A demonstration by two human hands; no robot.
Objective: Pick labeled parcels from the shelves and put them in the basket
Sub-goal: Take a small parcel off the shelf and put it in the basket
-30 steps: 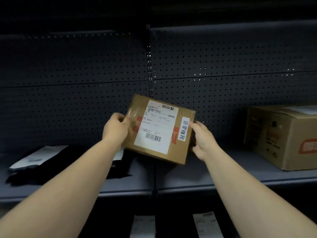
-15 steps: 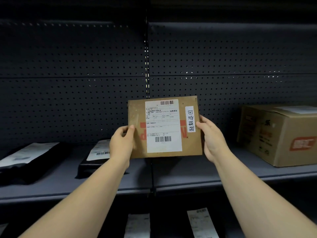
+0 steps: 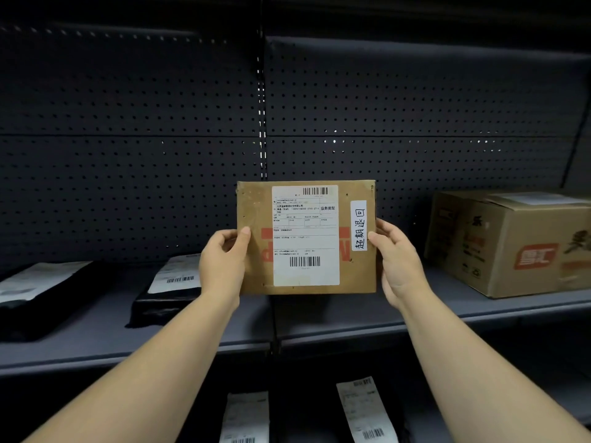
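A flat brown cardboard parcel [image 3: 256, 203] is held upright in front of the shelf, its face turned to me. It carries a white shipping label with barcodes and a narrow white handwritten sticker on its right side. My left hand [image 3: 222, 265] grips its left edge, thumb on the front. My right hand [image 3: 395, 262] grips its right edge, thumb lying on the sticker. No basket is in view.
Grey shelf [image 3: 335, 318] with a dark pegboard back. Two black bagged parcels [image 3: 41, 292] [image 3: 166, 292] with white labels lie on the left. A large brown carton [image 3: 511, 244] stands at right. Two labelled parcels [image 3: 244, 417] [image 3: 364, 410] show on the lower shelf.
The parcel was tilted a second ago; both hands have turned it level and square to me and raised it slightly. My grip on both edges stays the same.
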